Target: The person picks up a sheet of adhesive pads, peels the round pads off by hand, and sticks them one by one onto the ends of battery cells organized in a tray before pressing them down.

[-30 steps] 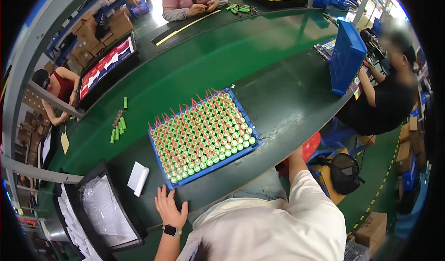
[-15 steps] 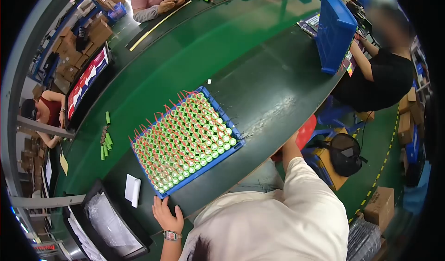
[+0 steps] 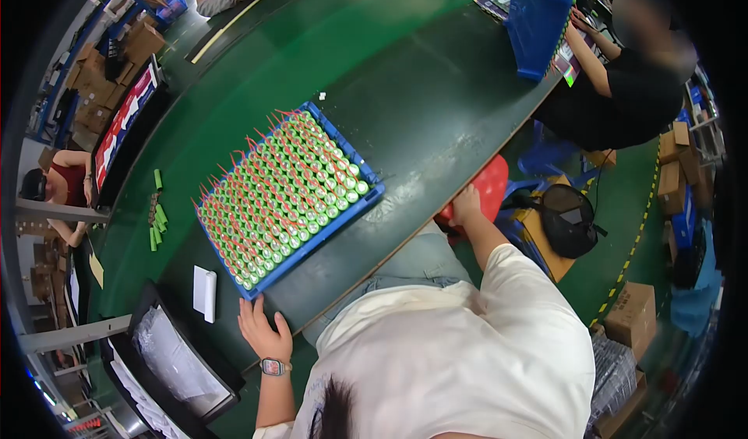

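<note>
My left hand (image 3: 263,331) lies flat on the dark bench, fingers apart, its fingertips beside the near left corner of a blue tray (image 3: 331,219). Rows of upright green cells (image 3: 280,190) fill the tray, with thin red wires standing up along its far side. Low on the right, my right hand (image 3: 466,205) is at a red round object (image 3: 489,190) below the bench edge; its fingers are partly hidden, and its grip cannot be made out. A white roll or folded sheet (image 3: 206,294) sits left of the tray.
Loose green cells (image 3: 158,219) lie on the green surface at left. A black bin (image 3: 183,361) holds clear plastic. An upright blue crate (image 3: 538,22) stands near a person in black (image 3: 623,96). Two other people work across the bench. A black bag (image 3: 569,221) rests below the bench.
The view has swung, so the tray and bench appear farther left and higher. My left hand stays by the tray corner. More of my right hand now shows at the red object.
</note>
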Action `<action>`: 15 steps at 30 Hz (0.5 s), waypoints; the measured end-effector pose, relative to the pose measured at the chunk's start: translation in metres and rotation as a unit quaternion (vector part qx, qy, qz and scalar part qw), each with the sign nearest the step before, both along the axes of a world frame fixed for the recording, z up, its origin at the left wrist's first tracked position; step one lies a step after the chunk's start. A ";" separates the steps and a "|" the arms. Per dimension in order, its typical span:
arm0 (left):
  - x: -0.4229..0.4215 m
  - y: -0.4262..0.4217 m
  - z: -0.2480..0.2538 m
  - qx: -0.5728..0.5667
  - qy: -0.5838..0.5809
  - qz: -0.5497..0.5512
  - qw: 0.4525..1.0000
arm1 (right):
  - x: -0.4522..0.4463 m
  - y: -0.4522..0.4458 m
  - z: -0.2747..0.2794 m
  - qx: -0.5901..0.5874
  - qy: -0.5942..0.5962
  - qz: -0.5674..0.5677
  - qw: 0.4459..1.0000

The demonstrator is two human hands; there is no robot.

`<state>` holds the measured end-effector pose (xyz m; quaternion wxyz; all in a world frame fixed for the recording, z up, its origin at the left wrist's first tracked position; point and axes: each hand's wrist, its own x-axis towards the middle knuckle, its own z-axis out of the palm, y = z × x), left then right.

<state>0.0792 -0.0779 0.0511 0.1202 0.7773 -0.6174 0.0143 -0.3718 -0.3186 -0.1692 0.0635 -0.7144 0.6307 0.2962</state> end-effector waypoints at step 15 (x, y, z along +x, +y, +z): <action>-0.001 0.002 -0.001 -0.023 -0.009 -0.005 1.000 | 0.021 0.064 -0.045 -0.048 -0.016 0.044 0.998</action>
